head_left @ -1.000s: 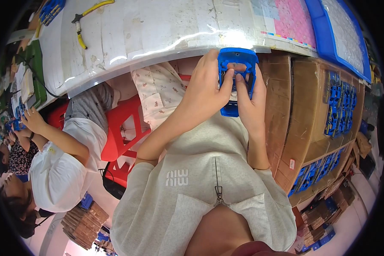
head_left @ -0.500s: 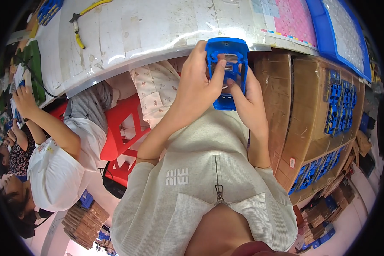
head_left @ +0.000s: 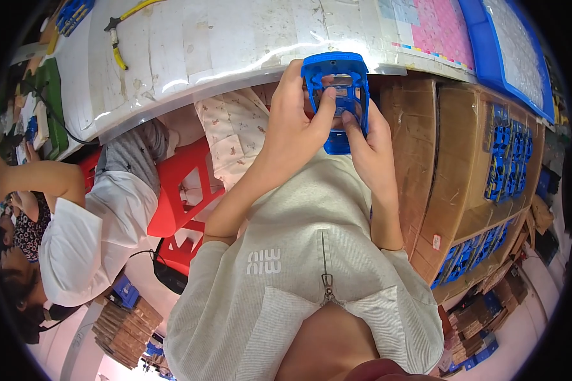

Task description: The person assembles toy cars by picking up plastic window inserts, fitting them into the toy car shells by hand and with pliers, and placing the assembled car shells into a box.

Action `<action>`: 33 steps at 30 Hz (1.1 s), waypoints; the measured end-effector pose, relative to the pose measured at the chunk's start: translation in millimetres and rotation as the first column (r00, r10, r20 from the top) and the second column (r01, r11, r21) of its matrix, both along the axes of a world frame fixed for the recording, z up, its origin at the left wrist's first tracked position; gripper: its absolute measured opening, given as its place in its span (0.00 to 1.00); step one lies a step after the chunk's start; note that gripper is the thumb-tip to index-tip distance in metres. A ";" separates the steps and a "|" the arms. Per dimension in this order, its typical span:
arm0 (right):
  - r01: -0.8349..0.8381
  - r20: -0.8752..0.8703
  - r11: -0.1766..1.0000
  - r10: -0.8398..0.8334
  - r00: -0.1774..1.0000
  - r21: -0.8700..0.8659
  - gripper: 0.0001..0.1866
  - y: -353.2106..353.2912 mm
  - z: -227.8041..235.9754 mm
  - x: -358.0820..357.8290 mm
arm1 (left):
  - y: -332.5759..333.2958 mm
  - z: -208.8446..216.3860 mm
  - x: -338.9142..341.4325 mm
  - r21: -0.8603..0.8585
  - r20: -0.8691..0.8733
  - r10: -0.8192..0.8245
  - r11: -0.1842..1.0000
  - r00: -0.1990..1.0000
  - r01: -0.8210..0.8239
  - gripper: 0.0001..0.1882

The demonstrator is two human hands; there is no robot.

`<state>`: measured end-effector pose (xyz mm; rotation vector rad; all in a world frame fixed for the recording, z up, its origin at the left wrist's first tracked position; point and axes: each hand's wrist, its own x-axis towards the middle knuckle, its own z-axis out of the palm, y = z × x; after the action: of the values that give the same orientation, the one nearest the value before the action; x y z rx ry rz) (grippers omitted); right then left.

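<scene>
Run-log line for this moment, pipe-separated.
left hand: grips blue shell | right hand: grips same shell | thumbs: over shell's hollow side | pliers: yellow-handled, on table | blue parts: in cardboard box, right

Vivid blue on the hollow, oblong plastic shell (head_left: 341,105)! Pale oatmeal across the ribbed, zip-necked fabric shirt (head_left: 299,311), with a white chest emblem (head_left: 263,261). Bright red for the cut-out plastic stool (head_left: 166,197)! Little reddish motifs dot the cream-pink cloth trousers (head_left: 229,124), dark stars the grey cloth trousers (head_left: 130,152). Yellow-handled, dark-headed pliers (head_left: 115,52), and a flat pink sheet (head_left: 443,26) edged in multicoloured squares!
</scene>
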<state>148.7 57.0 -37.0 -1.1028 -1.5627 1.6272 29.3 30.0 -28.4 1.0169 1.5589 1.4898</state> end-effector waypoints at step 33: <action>-0.270 -0.045 0.913 0.297 0.954 0.305 0.28 -2.2 2.9 -9.1 | -50.1 2.9 -279.9 -0.040 -0.867 0.296 0.760 0.401 -0.649 0.35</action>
<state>139.6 54.8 -34.1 -0.6570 -1.8994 1.5308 -250.6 -20.1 -25.5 1.1425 2.9416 0.9271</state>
